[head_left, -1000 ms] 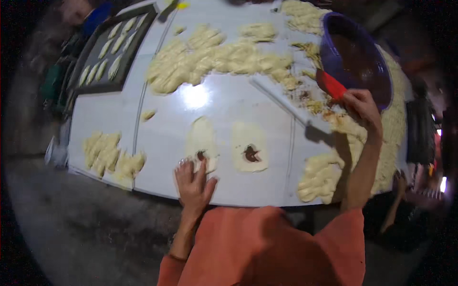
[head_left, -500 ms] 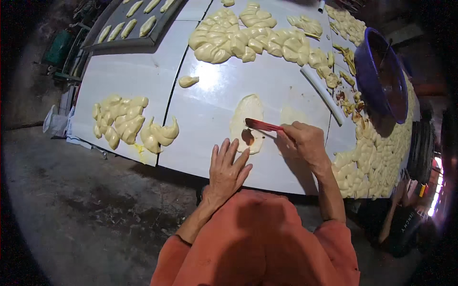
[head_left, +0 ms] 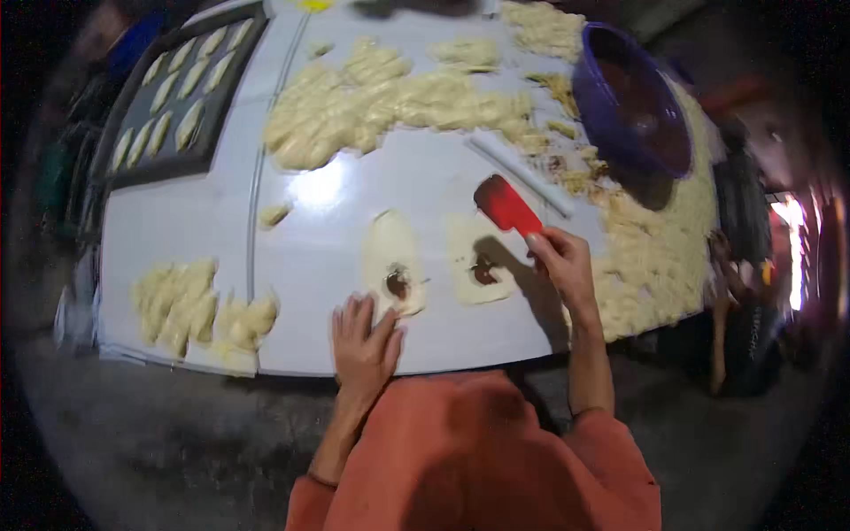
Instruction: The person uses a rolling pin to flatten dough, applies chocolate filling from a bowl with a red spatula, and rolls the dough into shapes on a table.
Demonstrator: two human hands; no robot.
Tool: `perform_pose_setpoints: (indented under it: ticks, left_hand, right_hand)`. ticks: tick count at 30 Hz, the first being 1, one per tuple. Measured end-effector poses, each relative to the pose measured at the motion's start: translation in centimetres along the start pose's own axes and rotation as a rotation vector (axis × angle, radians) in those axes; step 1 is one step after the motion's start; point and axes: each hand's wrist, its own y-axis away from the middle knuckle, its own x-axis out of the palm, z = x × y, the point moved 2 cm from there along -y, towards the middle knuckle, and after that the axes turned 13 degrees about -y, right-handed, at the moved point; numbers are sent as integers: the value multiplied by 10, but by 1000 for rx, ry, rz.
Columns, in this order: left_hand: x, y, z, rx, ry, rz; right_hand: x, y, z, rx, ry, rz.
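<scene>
Two flattened pieces of pale dough lie side by side on the white table in front of me. The left dough piece (head_left: 388,243) and the right dough piece (head_left: 462,237) each carry a dab of brown filling, the left dab (head_left: 397,285) and the right dab (head_left: 484,268), near their close ends. My right hand (head_left: 567,263) grips the handle of a red spatula (head_left: 513,208), its blade smeared brown and held above the right piece. With fingers spread, my left hand (head_left: 365,341) rests at the near edge of the left piece.
A purple basin (head_left: 589,80) of brown filling stands at the far right, among many dough lumps (head_left: 651,270). A pale rolling rod (head_left: 522,174) lies before it. More dough (head_left: 390,111) covers the back. A tray (head_left: 168,173) of shaped pieces sits far left.
The spatula has left the left dough piece and moved right and up, its blade turned flat. Brown filling now shows on the right piece. The whole view has shifted.
</scene>
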Motion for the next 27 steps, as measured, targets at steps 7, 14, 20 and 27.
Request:
perform_pose_setpoints:
  ticks: [7, 14, 20, 27]
  left_hand:
    - [-3, 2, -4, -31, -11, -53]
    - [-4, 1, -3, -46, -26, 22]
    - [-6, -3, -5, -64, -3, 32]
    - [-1, 3, -1, -55, -25, 8]
  right_hand:
    - [-176, -78, 56, -707, 884, -819]
    - [-191, -70, 70, -372, 1396, -659]
    - [-231, -88, 79, -87, 1048, -650]
    - [-192, -59, -34, -40, 190, -537]
